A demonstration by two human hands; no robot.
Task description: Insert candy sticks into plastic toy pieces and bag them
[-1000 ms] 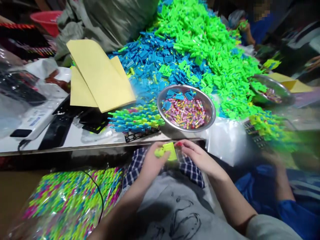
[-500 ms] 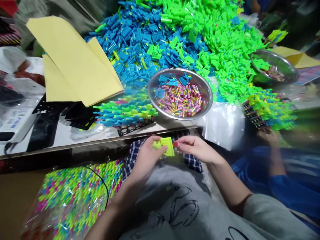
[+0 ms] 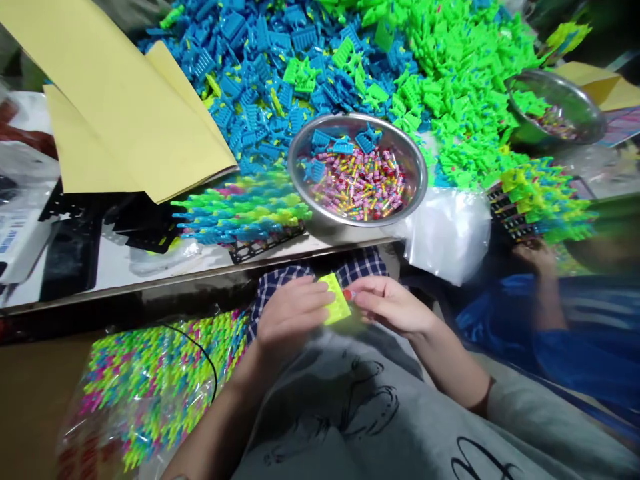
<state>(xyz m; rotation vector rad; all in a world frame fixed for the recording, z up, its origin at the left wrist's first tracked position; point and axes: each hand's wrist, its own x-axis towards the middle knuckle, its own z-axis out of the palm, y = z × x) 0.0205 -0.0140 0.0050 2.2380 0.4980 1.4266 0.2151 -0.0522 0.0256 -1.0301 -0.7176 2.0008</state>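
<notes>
In my left hand [image 3: 293, 308] is a flat, ribbed yellow-green plastic piece [image 3: 336, 303], its broad face turned up and the fingers lying over its left side. My right hand [image 3: 393, 305] pinches a small red-tipped piece [image 3: 349, 294] at the right edge of the yellow-green one. Whether the two pieces touch, I cannot tell. Both hands are above my lap, in front of the table edge. Past them stands a metal bowl [image 3: 295, 183] of small pink, yellow and red sticks, with a few blue plastic pieces [image 3: 343, 145] at its back left.
Heaps of blue pieces [image 3: 260, 67] and green pieces [image 3: 450, 100] cover the table's back. Yellow cards [image 3: 135, 127] lie left, clear plastic bags [image 3: 447, 230] right. A bagged batch of colourful pieces [image 3: 165, 380] sits lower left. Another person's hand [image 3: 535, 257] holds a filled black rack [image 3: 510, 212].
My left hand has turned over the yellow-green piece, which now tilts and shows a different face. My right hand stays close to its edge. The view has shifted slightly.
</notes>
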